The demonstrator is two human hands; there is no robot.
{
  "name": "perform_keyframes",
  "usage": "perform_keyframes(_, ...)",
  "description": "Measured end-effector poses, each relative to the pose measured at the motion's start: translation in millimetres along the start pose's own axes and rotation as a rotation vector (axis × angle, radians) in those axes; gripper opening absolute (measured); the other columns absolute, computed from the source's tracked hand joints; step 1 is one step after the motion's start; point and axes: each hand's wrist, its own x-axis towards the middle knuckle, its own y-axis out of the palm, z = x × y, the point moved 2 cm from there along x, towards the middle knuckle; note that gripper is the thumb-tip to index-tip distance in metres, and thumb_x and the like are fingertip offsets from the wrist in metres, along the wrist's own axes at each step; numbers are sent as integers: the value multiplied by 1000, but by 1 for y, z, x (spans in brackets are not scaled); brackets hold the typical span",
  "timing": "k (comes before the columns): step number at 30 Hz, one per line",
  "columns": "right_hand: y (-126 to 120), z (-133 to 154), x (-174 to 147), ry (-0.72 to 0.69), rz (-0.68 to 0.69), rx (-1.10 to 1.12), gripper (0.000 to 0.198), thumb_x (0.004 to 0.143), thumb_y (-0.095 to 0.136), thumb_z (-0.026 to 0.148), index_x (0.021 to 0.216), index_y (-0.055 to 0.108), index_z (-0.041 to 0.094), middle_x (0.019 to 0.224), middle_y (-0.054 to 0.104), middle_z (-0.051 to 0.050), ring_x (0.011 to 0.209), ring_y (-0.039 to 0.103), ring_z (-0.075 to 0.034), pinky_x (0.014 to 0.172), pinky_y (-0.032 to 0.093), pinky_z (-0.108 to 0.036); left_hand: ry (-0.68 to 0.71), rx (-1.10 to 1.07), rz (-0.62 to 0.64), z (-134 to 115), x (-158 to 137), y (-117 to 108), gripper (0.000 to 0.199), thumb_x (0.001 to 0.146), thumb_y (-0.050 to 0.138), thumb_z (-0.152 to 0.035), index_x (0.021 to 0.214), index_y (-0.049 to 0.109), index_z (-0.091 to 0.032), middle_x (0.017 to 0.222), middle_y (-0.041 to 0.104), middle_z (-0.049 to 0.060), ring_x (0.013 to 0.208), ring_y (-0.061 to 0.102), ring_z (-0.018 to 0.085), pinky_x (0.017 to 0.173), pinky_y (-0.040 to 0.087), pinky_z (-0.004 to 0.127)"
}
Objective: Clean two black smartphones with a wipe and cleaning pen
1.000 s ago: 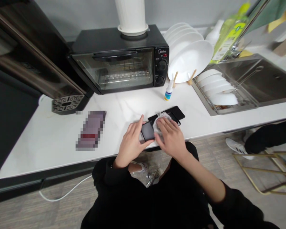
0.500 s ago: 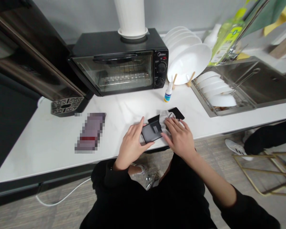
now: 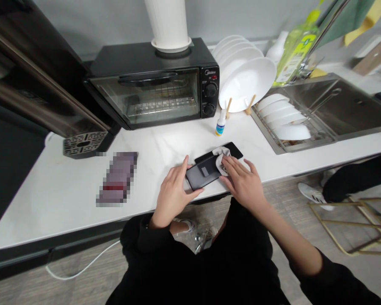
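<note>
A dark smartphone (image 3: 200, 174) lies on the white counter near its front edge. My left hand (image 3: 174, 190) grips its left end, thumb along the near side and fingers at the far side. Beneath the fingers of my right hand (image 3: 243, 180), a crumpled grey cloth (image 3: 221, 166) is pressed on the phone's right end. Partly covered by the phone and cloth is a flat black object (image 3: 234, 151) whose kind I cannot make out. Behind it stands a small spray bottle (image 3: 220, 123) with a blue and yellow label.
A black toaster oven (image 3: 149, 95) carries a white pot. To its right are racked plates (image 3: 249, 82), a green soap bottle (image 3: 295, 55) and a steel sink (image 3: 352, 110) with bowls. A blurred-out flat item (image 3: 117, 178) lies left. Another person's leg (image 3: 358, 182) shows right.
My right hand and the cloth have shifted slightly on the phone, and the cloth is bunched differently. My left hand keeps its grip. The whole view has shifted slightly.
</note>
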Motion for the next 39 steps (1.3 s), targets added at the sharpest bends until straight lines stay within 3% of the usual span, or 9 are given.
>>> perform_keyframes(7,33,82,12,-208,52,215,86,98,47,75,147,55,5,152,61,-21,146,53,-33,125,36,-52,-63,34,30,4,-2,0,107,85,79,-20,170,15,-27,138,65,12,125,61,31,106,54,46)
perform_keyframes(11,18,49,6,-232,110,180,63,107,45,59,150,54,14,156,59,-14,148,52,-27,123,37,-54,-74,10,25,3,-2,-1,113,82,85,-28,170,14,-28,140,64,11,129,59,31,110,52,47)
perform_keyframes(15,2,1,4,-34,26,14,60,109,44,52,155,48,15,160,54,-15,148,52,-32,122,34,-59,-18,-7,-3,0,0,0,114,82,88,-39,169,16,-30,142,65,9,129,59,31,113,49,47)
perform_keyframes(17,7,10,2,-10,11,8,68,106,47,58,155,48,11,161,52,-17,150,49,-35,122,35,-60,-15,-1,-6,0,1,1,113,82,88,-40,169,17,-29,141,65,10,129,59,32,113,49,48)
perform_keyframes(22,28,75,2,-210,56,209,85,99,46,76,148,55,7,158,56,-16,149,50,-30,126,35,-52,-66,44,25,3,-2,0,108,84,83,-26,170,17,-28,139,64,12,127,60,32,106,54,46)
perform_keyframes(25,23,62,7,-194,74,209,71,104,44,67,151,53,14,157,58,-12,148,53,-27,128,31,-54,-47,51,19,4,-2,0,110,84,85,-31,170,16,-28,139,64,13,127,60,32,108,53,46)
perform_keyframes(30,11,12,13,67,-31,19,60,108,46,53,155,50,16,159,55,-15,146,55,-33,124,32,-59,-14,35,-9,0,0,2,112,82,87,-43,169,17,-29,138,65,10,127,60,31,112,50,47)
perform_keyframes(36,36,80,6,-148,25,125,66,106,48,53,150,53,5,158,55,-18,150,49,-32,126,35,-49,-28,24,17,3,-3,0,108,86,82,-24,170,13,-29,143,61,13,129,58,32,110,52,47)
perform_keyframes(39,33,80,9,-202,68,177,53,110,42,48,148,56,13,154,61,-12,146,54,-26,125,35,-49,-31,34,22,3,-4,-1,109,85,82,-23,170,14,-26,144,61,15,129,59,33,109,52,48)
